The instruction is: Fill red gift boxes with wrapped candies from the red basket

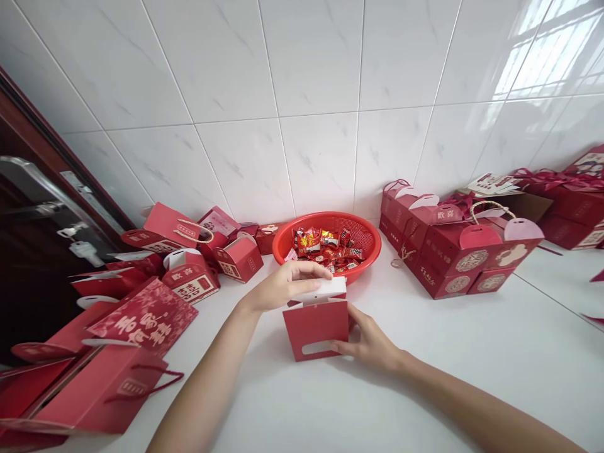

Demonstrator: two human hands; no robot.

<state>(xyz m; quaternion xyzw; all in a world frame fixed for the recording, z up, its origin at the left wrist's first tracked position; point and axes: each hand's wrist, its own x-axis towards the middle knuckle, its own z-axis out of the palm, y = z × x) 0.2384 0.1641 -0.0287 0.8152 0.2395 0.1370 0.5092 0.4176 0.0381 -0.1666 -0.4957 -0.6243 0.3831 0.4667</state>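
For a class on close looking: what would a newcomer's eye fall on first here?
Probably the red basket of wrapped packets, near the tiled wall. Just in front, the left hand touches the top of a red box while the right hand grips its side. More boxes crowd the white table left and right.

From the wearer's head, a single camera peers forward and down at close range over a smooth white tabletop (264,409), a small red cardboard box (317,324) below centre, the wide view reaching back to a white marbled tile wall (321,75).
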